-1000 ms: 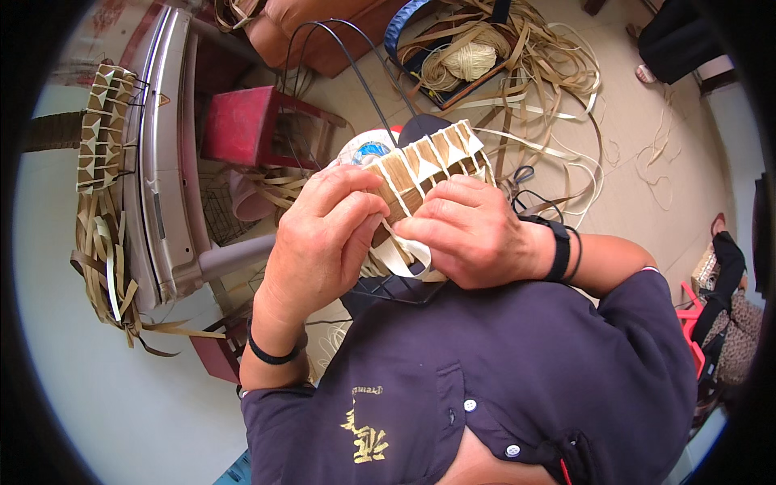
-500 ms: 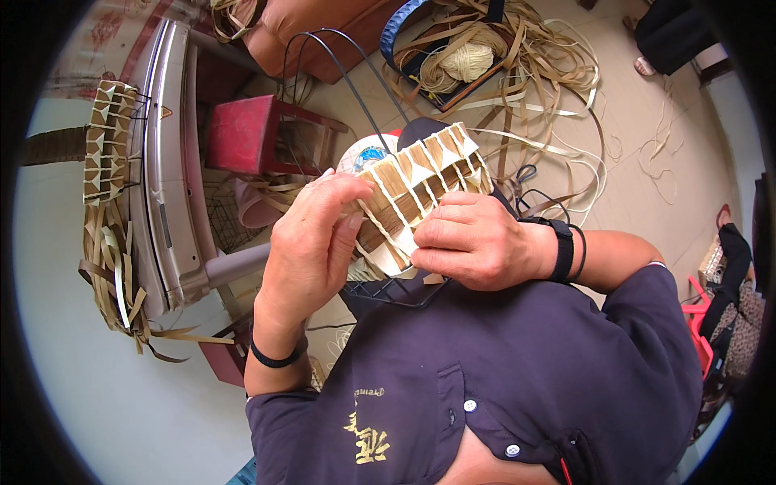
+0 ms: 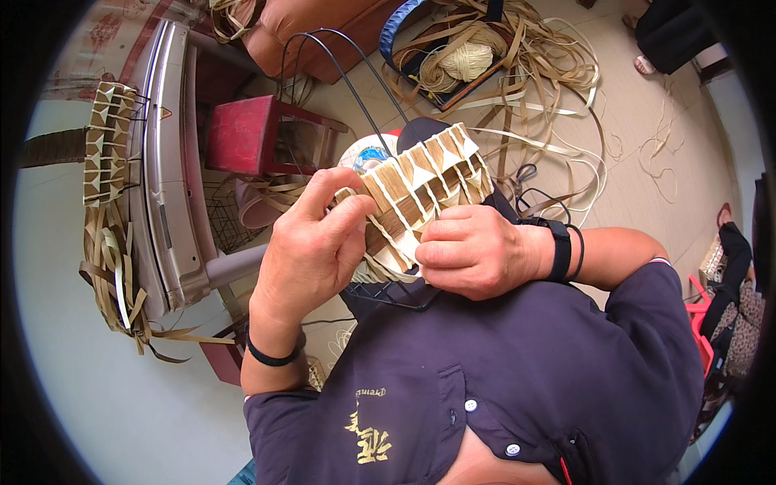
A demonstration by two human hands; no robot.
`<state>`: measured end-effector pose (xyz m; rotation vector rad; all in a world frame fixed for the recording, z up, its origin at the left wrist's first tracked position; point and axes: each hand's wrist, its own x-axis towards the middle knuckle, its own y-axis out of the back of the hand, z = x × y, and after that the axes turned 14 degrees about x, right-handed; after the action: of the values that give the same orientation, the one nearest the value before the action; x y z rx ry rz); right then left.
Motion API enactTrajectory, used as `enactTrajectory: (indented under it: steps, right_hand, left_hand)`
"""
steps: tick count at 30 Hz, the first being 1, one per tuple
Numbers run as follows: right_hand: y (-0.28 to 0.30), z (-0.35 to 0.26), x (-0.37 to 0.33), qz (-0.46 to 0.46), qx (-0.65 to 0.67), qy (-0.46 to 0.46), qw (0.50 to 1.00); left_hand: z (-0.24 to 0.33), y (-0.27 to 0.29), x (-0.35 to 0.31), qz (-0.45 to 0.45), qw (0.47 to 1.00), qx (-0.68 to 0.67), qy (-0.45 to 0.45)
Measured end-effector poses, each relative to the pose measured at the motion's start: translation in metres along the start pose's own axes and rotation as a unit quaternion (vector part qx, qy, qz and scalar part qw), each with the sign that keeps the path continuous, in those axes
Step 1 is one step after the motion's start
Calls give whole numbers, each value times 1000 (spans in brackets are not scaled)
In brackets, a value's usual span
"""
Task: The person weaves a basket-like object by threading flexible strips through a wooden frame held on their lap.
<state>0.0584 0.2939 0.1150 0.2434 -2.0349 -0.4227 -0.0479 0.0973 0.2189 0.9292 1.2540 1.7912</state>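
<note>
A small basket (image 3: 443, 160) of tan and cream flat strips bound with pale cord sits tilted in front of my body. Thin black wire hoops (image 3: 343, 69) rise from its far side, and black wire shows below its near edge. At its left end, my left hand (image 3: 311, 242) has thumb and bent forefinger closed on the rim. My right hand (image 3: 478, 250) is curled, fingers pressed together, against the basket's near right side. Whatever strip or cord end its fingertips pinch is hidden. Part of the basket's near wall lies behind my hands.
A red stool (image 3: 242, 133) stands to the left, by a grey metal-edged table (image 3: 166, 186) with another woven strip piece (image 3: 109, 145) on it. Beyond lie a tray with a cord ball (image 3: 467, 61) and tangled strips (image 3: 537, 69) on the floor. Another person's dark-clothed leg (image 3: 675, 36) is far right.
My left hand has drawn back slightly and its forefinger has bent more at the rim. My right hand has shifted a little right and nearer along the basket's near side.
</note>
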Motion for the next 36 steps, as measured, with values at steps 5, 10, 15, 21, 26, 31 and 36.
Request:
enactTrajectory:
  steps: [5, 10, 15, 21, 26, 31, 36]
  right_hand:
    - [2, -8, 0, -31, 17, -10, 999]
    - [-3, -10, -5, -12, 78, -66, 995]
    - [-3, -10, -7, 16, 97, -79, 992]
    - [-4, -8, -5, -5, 12, -19, 1000]
    - [-8, -13, -1, 34, 94, -127, 987]
    - [4, -18, 11, 87, 215, -227, 946]
    - [1, -19, 10, 76, 100, -169, 978]
  left_hand:
    - [2, 7, 5, -28, 999, 19, -24]
    - [1, 7, 6, -42, 999, 23, -19]
    - [1, 10, 7, -60, 998, 16, -21]
    - [0, 7, 7, -55, 998, 20, -27]
    - [-5, 5, 7, -50, 998, 24, -27]
    - [-6, 6, 6, -34, 998, 25, -46]
    - [-6, 5, 8, -37, 998, 22, -36]
